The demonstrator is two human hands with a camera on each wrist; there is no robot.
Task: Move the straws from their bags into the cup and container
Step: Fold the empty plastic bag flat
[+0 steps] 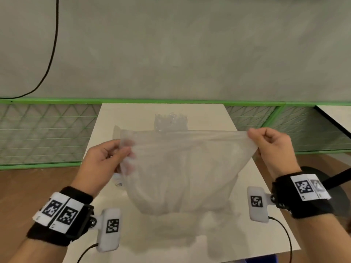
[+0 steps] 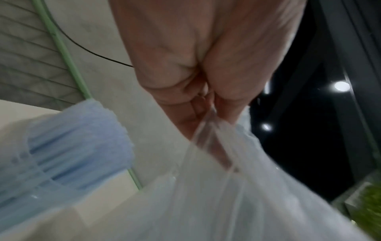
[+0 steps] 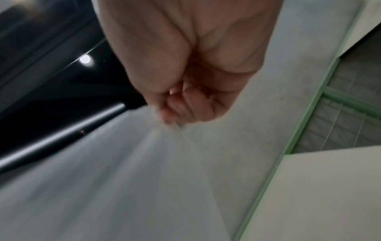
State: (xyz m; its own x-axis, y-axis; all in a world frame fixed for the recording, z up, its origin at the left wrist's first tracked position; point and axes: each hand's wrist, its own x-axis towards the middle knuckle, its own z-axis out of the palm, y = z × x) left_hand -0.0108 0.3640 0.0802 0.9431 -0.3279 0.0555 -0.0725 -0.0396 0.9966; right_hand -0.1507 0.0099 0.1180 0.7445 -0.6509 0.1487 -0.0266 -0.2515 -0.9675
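Note:
A large translucent plastic bag (image 1: 182, 168) hangs stretched between my two hands above the white table (image 1: 245, 224). My left hand (image 1: 121, 152) pinches its left top edge, and my right hand (image 1: 254, 137) pinches the right top corner. Behind the bag stands a clear container (image 1: 170, 121) with a ragged top. In the left wrist view a bundle of light blue straws (image 2: 68, 146) lies to the left of the bag (image 2: 237, 203), and my left hand (image 2: 206, 104) grips the bag's edge. The right wrist view shows my right hand (image 3: 175, 117) curled on blurred plastic (image 3: 123, 179).
A green-framed mesh fence (image 1: 43, 133) runs behind the table. A black cable (image 1: 53, 44) hangs on the grey wall. A dark round stool (image 1: 322, 185) stands at the right. Wooden floor (image 1: 22, 190) shows on both sides of the table.

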